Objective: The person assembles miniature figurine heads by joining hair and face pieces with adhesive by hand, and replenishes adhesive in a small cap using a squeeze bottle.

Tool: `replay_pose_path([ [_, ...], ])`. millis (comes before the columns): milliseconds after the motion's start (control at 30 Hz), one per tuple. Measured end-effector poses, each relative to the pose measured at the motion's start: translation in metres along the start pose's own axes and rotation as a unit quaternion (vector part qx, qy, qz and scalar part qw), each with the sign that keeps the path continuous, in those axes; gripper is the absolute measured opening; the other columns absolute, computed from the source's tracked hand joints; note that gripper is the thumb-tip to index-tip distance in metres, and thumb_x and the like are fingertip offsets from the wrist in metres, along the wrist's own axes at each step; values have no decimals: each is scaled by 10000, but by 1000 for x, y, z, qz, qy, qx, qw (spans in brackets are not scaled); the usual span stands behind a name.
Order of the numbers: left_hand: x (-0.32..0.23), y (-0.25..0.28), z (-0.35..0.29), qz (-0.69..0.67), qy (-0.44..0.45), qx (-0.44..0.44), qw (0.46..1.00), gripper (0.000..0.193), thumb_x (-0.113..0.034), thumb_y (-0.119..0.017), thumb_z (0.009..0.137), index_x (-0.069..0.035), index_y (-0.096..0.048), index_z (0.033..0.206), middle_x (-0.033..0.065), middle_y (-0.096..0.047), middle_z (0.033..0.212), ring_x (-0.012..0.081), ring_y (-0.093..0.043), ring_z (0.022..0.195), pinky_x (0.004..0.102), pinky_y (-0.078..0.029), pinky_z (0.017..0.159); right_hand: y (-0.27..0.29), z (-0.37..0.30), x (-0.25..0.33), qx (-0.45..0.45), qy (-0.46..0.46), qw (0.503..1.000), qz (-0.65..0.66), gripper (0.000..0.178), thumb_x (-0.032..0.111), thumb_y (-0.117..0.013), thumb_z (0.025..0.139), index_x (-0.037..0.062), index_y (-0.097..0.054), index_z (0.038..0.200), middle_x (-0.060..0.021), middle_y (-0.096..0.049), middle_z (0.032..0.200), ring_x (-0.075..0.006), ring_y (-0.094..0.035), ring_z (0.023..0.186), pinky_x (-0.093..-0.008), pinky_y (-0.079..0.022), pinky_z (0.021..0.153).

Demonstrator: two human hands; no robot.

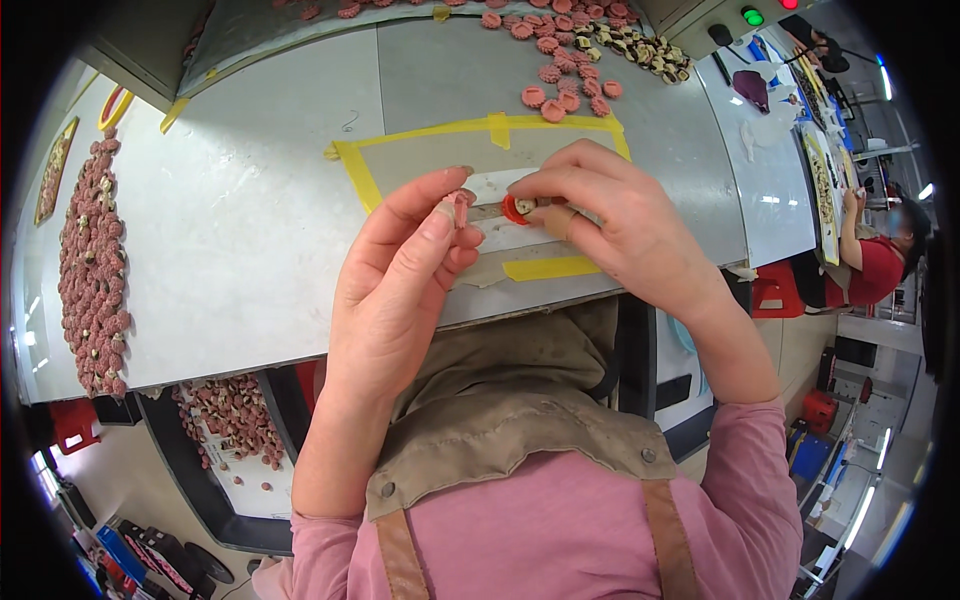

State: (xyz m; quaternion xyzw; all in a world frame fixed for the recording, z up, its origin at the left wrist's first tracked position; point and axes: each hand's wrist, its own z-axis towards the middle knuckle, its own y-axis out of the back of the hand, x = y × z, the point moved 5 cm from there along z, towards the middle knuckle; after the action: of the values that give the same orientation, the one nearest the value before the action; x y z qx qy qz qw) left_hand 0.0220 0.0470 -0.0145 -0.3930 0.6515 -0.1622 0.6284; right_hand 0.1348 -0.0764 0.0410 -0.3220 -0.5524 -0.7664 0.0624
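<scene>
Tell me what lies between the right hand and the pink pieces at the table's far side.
A strip of yellow tape runs between the right hand and the pink pieces, as the head view shows.

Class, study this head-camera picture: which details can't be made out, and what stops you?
All in the head view:
- Small pink piece: its far side, hidden by the left hand pinching it.
- Round red piece: part of its edge, covered by the right hand.
- Scattered pink pieces: the farthest, cut off by the top edge.
- Tray: its far part, hidden under the tabletop.
- What the co-worker handles: too small.
</scene>
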Motion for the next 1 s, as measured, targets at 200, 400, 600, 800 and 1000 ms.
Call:
replay_pose_path([
  [200,-1,2,0,-1,-2,2,1000,326,-160,-530,949,-31,-518,1248,2,-571,1071,83,-548,947,239,-435,851,-7,0,2,9,16,999,-33,212,50,-631,801,48,-649,1013,-84,-565,898,-243,-576,815,-329,-471,701],
  [400,-1,3,-1,-1,0,4,1000,330,-163,-525,952,-29,-514,1254,31,-565,1114,86,-551,950,240,-435,853,-9,1,2,-16,30,997,-75,211,46,-633,800,48,-653,1010,-84,-567,893,-246,-575,813,-335,-474,699],
  [600,0,3,-1,-7,-4,1,1000,335,-163,-512,960,-25,-503,1266,35,-570,1106,92,-558,947,240,-441,848,-9,2,6,6,56,996,-76,209,52,-636,794,44,-650,1002,-83,-570,892,-252,-575,815,-342,-476,701],
  [800,-2,1,-1,17,3,-4,1000,341,-157,-504,964,-21,-485,1276,36,-579,1087,104,-567,955,251,-446,857,-10,2,2,-6,54,994,-90,204,53,-631,797,41,-648,1000,-88,-568,903,-251,-574,831,-340,-474,707],
  [1000,-2,0,-4,40,14,-14,999,356,-200,-508,963,-20,-485,1270,53,-584,1123,83,-565,940,244,-444,859,-11,-2,-6,-28,-29,998,52,197,16,-597,822,22,-643,1013,-87,-574,950,-203,-579,866,-302,-467,739],
])
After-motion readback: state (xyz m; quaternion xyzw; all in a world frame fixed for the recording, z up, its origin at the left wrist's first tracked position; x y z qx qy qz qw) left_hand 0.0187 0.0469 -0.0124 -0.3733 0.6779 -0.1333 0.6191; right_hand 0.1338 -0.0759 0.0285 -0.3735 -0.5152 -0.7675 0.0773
